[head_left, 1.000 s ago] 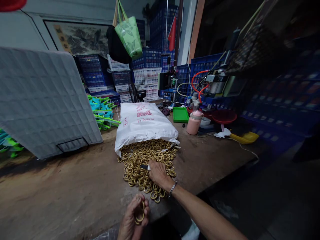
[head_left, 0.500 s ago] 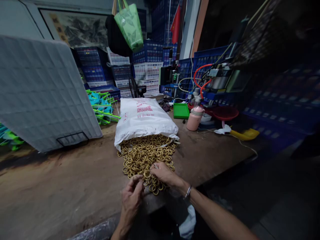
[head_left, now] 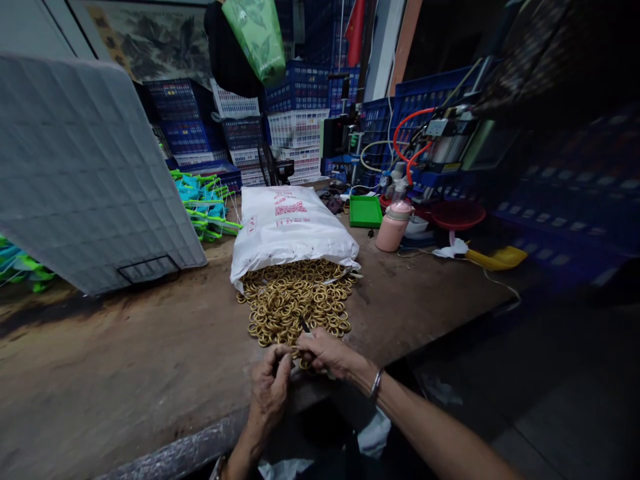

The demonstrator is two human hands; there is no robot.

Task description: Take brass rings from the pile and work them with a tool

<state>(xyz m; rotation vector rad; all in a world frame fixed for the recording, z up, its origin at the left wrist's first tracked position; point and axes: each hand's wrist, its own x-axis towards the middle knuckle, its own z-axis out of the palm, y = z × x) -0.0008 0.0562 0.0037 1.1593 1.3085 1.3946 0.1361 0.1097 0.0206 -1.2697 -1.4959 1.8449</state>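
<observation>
A heap of brass-coloured rings [head_left: 293, 303] spills from the open mouth of a white printed sack [head_left: 295, 233] onto the table. At the heap's near edge, my left hand [head_left: 270, 383] has its thumb and forefinger pinched together on what looks like one of the rings. Close beside it, my right hand [head_left: 327, 353] is closed around a small thin tool with a dark, blade-like tip [head_left: 304, 325], pointing up over the rings. Its handle is mostly hidden by the fingers. The fingertips of both hands nearly meet.
On the brown table [head_left: 165, 360], a grey padded panel [head_left: 95, 173] leans at the left beside green and blue frames [head_left: 207, 207]. A pink bottle [head_left: 393, 227], green tray [head_left: 365, 212] and yellow scoop [head_left: 497, 259] lie right. Stacked crates [head_left: 297, 130] stand behind.
My right hand has come nearer my left hand, and the tool's dark tip now shows above it. Both hands sit over the heap's near edge. The view has tilted slightly downward.
</observation>
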